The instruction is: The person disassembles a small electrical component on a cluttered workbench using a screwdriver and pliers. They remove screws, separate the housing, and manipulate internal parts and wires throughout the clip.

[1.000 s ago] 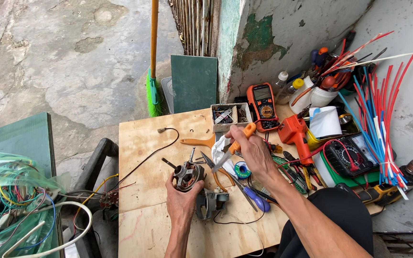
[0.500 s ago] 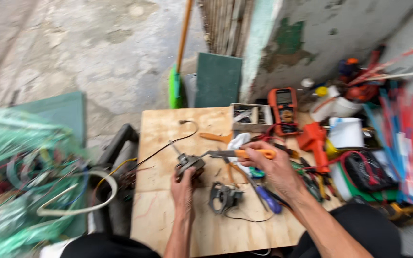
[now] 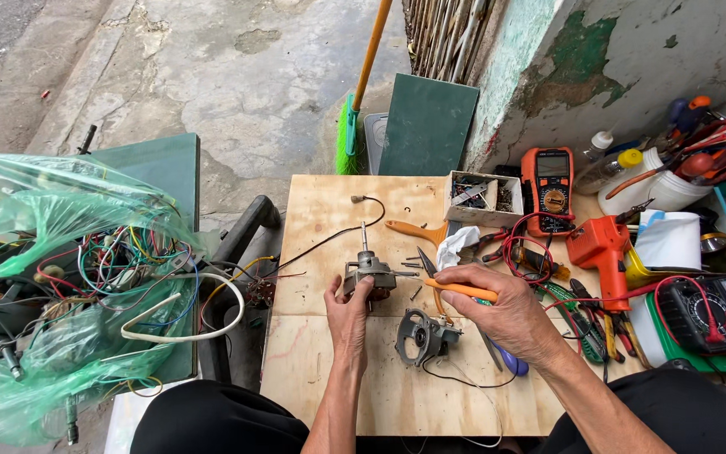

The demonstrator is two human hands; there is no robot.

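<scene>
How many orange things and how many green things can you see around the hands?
Orange: 4 – screwdriver handle, brush handle, multimeter, glue gun
Green: 4 – broom bristles, leaning board, plastic bag, tray
Total: 8

The small grey motor (image 3: 369,274) stood on the plywood bench (image 3: 329,210) with its thin shaft pointing up and away, gripped from below by the left hand (image 3: 349,313). The orange-handled tool (image 3: 462,291) lay roughly level across the right hand (image 3: 506,309), clasped in its fingers (image 3: 464,277). The dark round end cover (image 3: 420,336) lay flat on the bench just beside both hands.
</scene>
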